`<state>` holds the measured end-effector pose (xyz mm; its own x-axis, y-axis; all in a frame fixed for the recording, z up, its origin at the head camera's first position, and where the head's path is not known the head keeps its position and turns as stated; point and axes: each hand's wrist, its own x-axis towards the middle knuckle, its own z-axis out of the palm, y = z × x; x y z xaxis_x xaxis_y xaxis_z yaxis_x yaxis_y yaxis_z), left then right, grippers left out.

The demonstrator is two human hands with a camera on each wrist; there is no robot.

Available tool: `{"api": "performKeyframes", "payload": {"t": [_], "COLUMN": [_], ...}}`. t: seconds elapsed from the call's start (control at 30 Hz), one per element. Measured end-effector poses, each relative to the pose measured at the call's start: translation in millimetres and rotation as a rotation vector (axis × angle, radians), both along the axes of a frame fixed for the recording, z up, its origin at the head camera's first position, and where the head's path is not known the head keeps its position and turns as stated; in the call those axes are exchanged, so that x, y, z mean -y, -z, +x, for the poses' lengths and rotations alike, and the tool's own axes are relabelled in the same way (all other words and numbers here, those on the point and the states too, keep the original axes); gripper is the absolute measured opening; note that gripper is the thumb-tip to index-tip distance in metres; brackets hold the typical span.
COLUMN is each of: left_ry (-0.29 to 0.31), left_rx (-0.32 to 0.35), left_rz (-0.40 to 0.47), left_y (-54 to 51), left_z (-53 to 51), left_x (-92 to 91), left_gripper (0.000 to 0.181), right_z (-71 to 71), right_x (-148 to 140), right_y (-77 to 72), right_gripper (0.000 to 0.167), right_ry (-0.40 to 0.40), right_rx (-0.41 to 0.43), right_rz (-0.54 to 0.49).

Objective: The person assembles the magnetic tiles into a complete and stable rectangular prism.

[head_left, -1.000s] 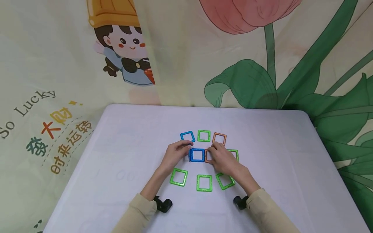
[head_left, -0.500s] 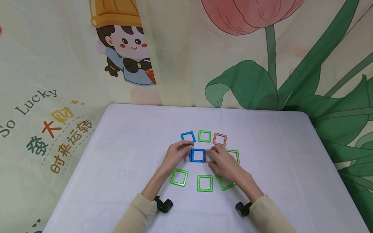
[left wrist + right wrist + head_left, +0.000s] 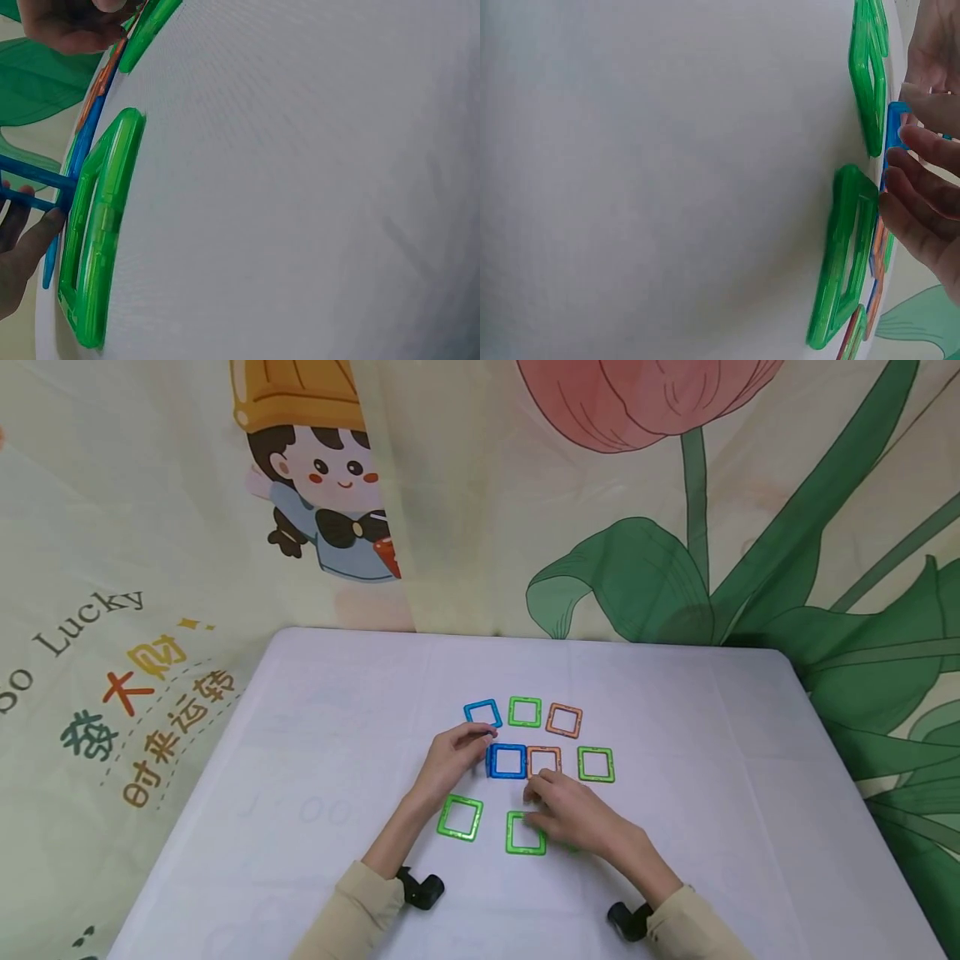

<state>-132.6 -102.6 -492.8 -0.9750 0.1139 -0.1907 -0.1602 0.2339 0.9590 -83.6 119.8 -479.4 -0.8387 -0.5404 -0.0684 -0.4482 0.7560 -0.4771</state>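
Observation:
My left hand point(image 3: 452, 764) pinches a blue square frame that stands on edge at the left side of a flat blue square point(image 3: 510, 776); the left wrist view shows the upright blue frame point(image 3: 34, 174) between the fingers point(image 3: 37, 238). An orange square point(image 3: 543, 750) lies flat against the right side of the flat blue one. Below it, my right hand point(image 3: 581, 814) is over the near green square point(image 3: 526, 850), holding nothing, its fingers point(image 3: 911, 214) loosely bent. That hand mostly hides another green square.
Along the back lie a light blue square point(image 3: 496, 712), a green square point(image 3: 525, 724) and an orange square point(image 3: 563, 732). One green square point(image 3: 596, 779) is at the right, another point(image 3: 456, 835) at the front left. White cloth point(image 3: 300, 718) covers the table.
My right hand has let go of the flat orange square and moved down toward the near green squares. The left hand keeps its place at the blue frame.

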Motion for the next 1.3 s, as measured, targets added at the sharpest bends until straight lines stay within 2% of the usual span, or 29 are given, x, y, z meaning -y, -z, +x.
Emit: {"api": "performKeyframes", "payload": {"t": [0.13, 0.63, 1.13, 1.3], "left_ry": [-0.006, 0.001, 0.014, 0.027], "left_rx": [0.001, -0.005, 0.003, -0.003], "left_rz": [-0.001, 0.008, 0.001, 0.013], "left_y": [0.2, 1.2, 0.9, -1.2], "left_z": [0.3, -0.6, -0.4, -0.2], "left_x": [-0.3, -0.2, -0.5, -0.1], "left_gripper": [0.029, 0.031, 0.03, 0.03], "right_z": [0.9, 4.2, 0.6, -1.5], "right_x": [1.5, 7.8, 9.7, 10.4], "right_y": [2.1, 5.4, 4.0, 1.9], "right_gripper": [0.022, 0.008, 0.01, 0.016], "right_ry": [-0.032, -0.054, -0.055, -0.051], "right_rx": [0.023, -0.098, -0.117, -0.157], "right_rz": [0.013, 0.062, 0.05, 0.041]}}
